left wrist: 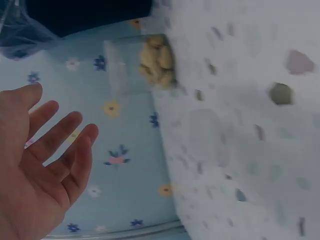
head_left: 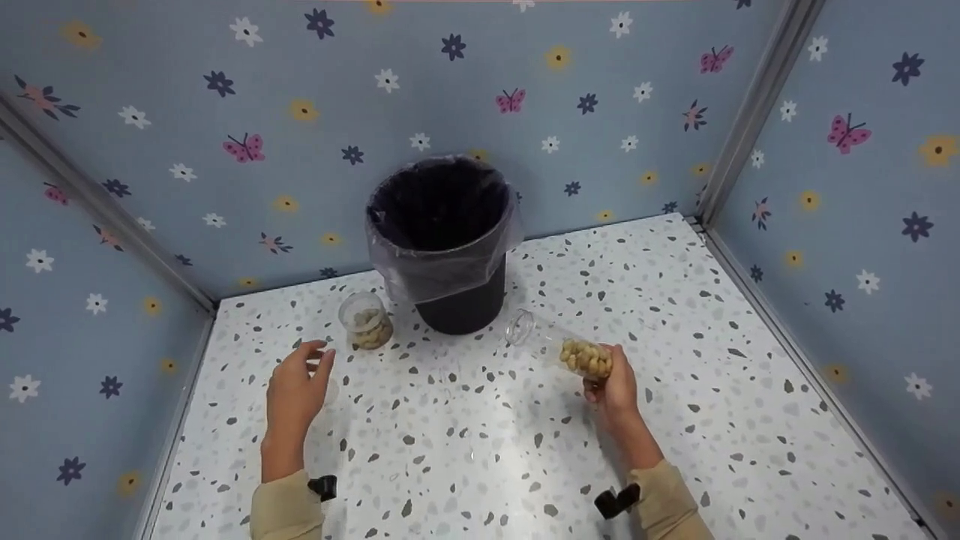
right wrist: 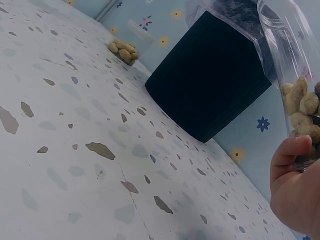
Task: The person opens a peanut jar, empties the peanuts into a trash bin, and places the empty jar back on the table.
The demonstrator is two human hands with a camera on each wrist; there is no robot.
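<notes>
My right hand (head_left: 616,386) grips a tall clear jar (head_left: 544,337) near its base, tilted so its open mouth points left and away. Peanuts in their shells (head_left: 586,358) sit at the jar's bottom end; the right wrist view shows the thumb (right wrist: 295,147) against the jar's side. To the left, a short clear jar (head_left: 365,321) stands on the table with peanuts (left wrist: 157,62) in its lower part. My left hand (head_left: 298,386) holds nothing and hovers close to this short jar, its fingers loosely bent and apart from it.
A black bin (head_left: 463,304) lined with a clear plastic bag (head_left: 442,274) stands at the back middle, between the two jars. The speckled white table (head_left: 465,465) meets flower-patterned panels (head_left: 300,150) at the back and both sides.
</notes>
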